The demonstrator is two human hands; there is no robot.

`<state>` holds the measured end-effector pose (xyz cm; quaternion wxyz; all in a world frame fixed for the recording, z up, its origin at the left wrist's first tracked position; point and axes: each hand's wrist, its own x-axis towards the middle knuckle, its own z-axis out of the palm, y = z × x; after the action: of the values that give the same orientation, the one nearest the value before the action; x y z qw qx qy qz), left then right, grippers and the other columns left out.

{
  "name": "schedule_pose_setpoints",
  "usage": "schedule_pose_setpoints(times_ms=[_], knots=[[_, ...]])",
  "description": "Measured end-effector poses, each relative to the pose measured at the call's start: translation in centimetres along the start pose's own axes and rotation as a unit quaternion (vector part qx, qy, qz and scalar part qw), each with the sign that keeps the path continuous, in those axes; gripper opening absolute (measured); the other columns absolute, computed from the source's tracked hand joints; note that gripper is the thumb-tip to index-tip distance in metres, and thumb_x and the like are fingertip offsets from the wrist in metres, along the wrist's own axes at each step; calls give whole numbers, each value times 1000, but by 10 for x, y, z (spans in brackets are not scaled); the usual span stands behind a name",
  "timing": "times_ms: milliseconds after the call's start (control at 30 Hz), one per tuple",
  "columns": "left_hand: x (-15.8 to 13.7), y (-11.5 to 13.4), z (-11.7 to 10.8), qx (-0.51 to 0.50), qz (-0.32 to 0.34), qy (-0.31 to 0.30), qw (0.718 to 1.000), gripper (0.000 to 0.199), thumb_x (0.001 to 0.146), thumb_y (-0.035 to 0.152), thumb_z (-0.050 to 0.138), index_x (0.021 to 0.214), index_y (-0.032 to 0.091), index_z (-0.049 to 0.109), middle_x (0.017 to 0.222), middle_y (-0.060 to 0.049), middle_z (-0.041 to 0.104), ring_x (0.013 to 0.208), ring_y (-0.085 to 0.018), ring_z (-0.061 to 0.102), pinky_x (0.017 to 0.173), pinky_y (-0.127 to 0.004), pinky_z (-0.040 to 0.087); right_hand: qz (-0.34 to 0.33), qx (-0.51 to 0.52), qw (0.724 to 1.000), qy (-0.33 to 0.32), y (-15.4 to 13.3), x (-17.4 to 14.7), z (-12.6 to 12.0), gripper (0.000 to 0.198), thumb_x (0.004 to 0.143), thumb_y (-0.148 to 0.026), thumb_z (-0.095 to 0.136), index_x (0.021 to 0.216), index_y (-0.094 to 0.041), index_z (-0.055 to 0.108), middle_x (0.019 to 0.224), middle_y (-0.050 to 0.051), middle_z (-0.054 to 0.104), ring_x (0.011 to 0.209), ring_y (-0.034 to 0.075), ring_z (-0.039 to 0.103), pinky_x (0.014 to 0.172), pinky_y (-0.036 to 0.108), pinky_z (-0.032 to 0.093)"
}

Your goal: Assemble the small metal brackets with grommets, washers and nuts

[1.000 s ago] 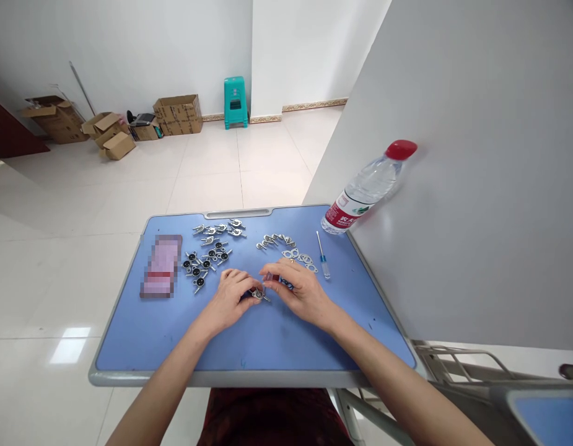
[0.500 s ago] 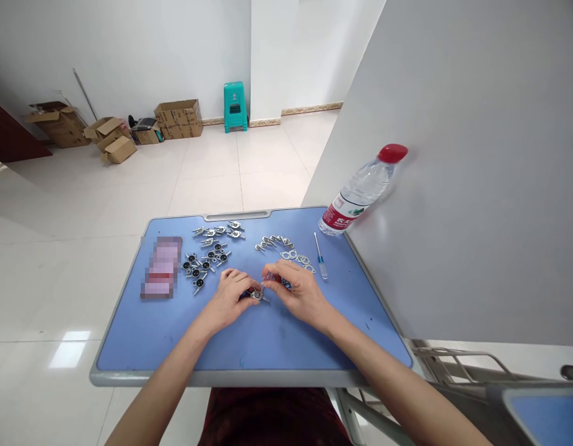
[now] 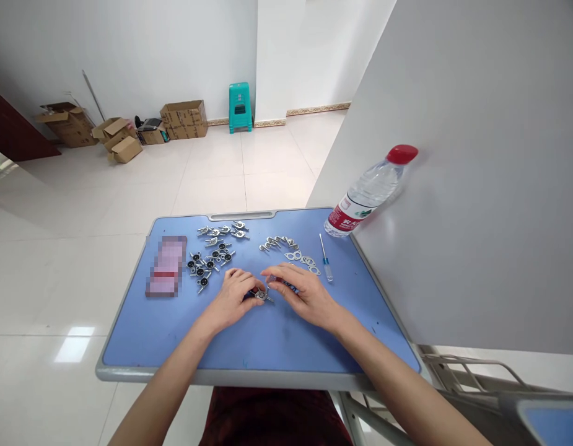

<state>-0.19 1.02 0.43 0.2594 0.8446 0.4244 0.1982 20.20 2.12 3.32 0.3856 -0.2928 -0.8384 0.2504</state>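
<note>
My left hand [image 3: 235, 296] rests on the blue tabletop with thumb and fingers closed around a small metal fitting [image 3: 261, 296], which has a flat flange and a short stem pointing right. Just to its right, my right hand [image 3: 305, 291] is curled, thumb and forefinger tips close together over the fitting. Whatever they pinch is too small to make out. Several small dark pieces [image 3: 290, 287] show partly under the right palm. Left of my hands lie several metal fittings with black round centres [image 3: 203, 282], and beyond them several plain metal fittings [image 3: 215, 241].
Several curved metal pieces [image 3: 279, 240] and flat oval flange plates [image 3: 309, 261] lie beyond my right hand. A screwdriver [image 3: 327, 266] and a water bottle [image 3: 360, 201] stand farther right, by a grey panel [image 3: 476, 186]. A blurred pinkish rectangular item [image 3: 166, 266] lies left.
The whole view has shifted slightly, so things appear a little farther right. My left hand keeps its hold on the fitting; my right fingertips have moved only slightly above it.
</note>
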Motion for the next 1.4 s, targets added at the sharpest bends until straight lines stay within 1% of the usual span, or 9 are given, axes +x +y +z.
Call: schedule_pose_setpoints(times_ms=[133, 333, 600, 833, 933, 1000, 1133, 1200, 1400], knots=[[0, 1, 0, 11, -1, -5, 1000, 9, 89, 25, 63, 95, 23, 57, 95, 3, 64, 95, -18, 56, 98, -37, 31, -9, -2, 1000, 10, 0, 0, 0, 15, 98, -22, 44, 103, -21, 58, 82, 3, 66, 73, 16, 60, 66, 27, 48], [2, 0, 1, 12, -3, -5, 1000, 11, 88, 25, 64, 96, 23, 58, 95, 2, 64, 95, -19, 56, 98, -38, 31, -6, -4, 1000, 13, 3, 0, -1, 13, 98, -22, 46, 99, -21, 59, 83, 4, 67, 73, 16, 61, 67, 27, 48], [2, -4, 5, 9, 4, 10, 1000, 8, 88, 24, 65, 93, 22, 59, 91, 1, 64, 92, -18, 55, 98, -38, 31, 3, -7, 998, 55, -3, 0, 5, 13, 97, -21, 49, 89, -20, 60, 72, 1, 60, 63, 13, 53, 60, 24, 44], [2, -3, 4, 4, 6, 17, 1000, 9, 87, 23, 66, 92, 21, 59, 90, 2, 64, 92, -18, 55, 97, -37, 30, 13, -11, 997, 78, -3, -2, 8, 12, 95, -20, 51, 90, -21, 61, 72, 1, 61, 62, 14, 54, 59, 25, 45], [2, -2, 4, -1, 4, 13, 1000, 10, 87, 23, 66, 92, 21, 58, 91, 3, 64, 93, -18, 56, 99, -37, 29, 21, -3, 994, 111, -3, -3, 8, 8, 93, -19, 53, 92, -21, 61, 74, 1, 63, 62, 14, 55, 59, 25, 46], [2, -2, 4, -1, 3, 11, 1000, 8, 88, 23, 65, 92, 21, 58, 91, 3, 64, 93, -17, 56, 100, -37, 28, 15, 9, 992, 127, -4, -4, 10, 7, 92, -17, 55, 93, -21, 60, 77, 2, 64, 64, 14, 57, 62, 26, 47], [2, -3, 5, 11, -2, 7, 1000, 6, 90, 25, 61, 89, 20, 58, 86, 2, 60, 88, -17, 56, 99, -37, 30, -32, 11, 995, 92, -5, -4, 16, 11, 93, -14, 52, 96, -21, 60, 81, 3, 66, 71, 15, 60, 66, 26, 48], [2, -4, 5, 14, -3, 5, 1000, 6, 91, 25, 60, 90, 20, 58, 86, 1, 60, 88, -17, 55, 100, -38, 30, -44, 2, 995, 84, -4, -3, 19, 11, 94, -14, 51, 96, -20, 59, 81, 4, 67, 72, 15, 60, 66, 27, 49], [1, -4, 6, 10, -6, 4, 1000, 3, 91, 24, 60, 92, 21, 58, 87, 1, 59, 91, -18, 55, 98, -38, 31, -31, -17, 996, 83, -1, -4, 21, 9, 94, -15, 51, 96, -20, 59, 79, 3, 65, 68, 15, 57, 63, 26, 47]])
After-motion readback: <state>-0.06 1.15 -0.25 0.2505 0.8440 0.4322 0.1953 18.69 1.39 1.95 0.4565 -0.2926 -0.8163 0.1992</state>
